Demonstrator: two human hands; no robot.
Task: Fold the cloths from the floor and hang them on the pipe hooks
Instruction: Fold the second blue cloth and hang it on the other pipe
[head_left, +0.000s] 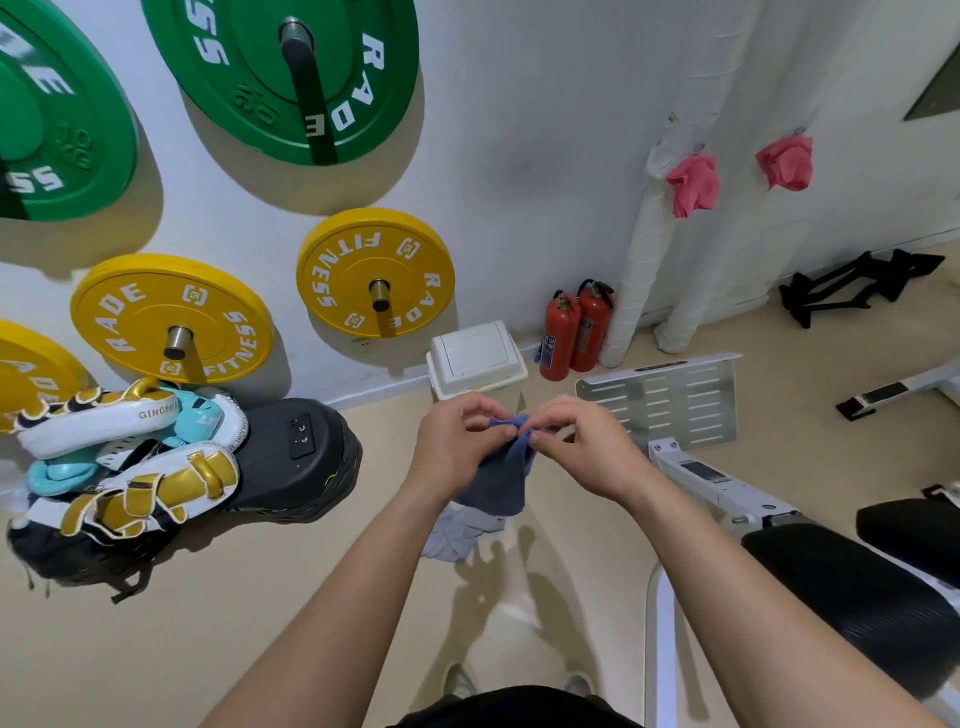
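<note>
A dark blue cloth hangs in front of me, pinched at its top edge by both hands. My left hand grips the left part of that edge and my right hand grips the right part, fingertips almost touching. Below it a lighter grey-blue cloth lies crumpled on the beige floor. At the back right stand two white wrapped pipes. A pink cloth hangs on a hook at the nearer pipe, and a second pink cloth hangs on a hook further right.
A white bin and two red fire extinguishers stand by the wall. Green and yellow weight plates hang on pegs at left. Boxing pads are piled at left. A bench with black padding and a metal plate are at right.
</note>
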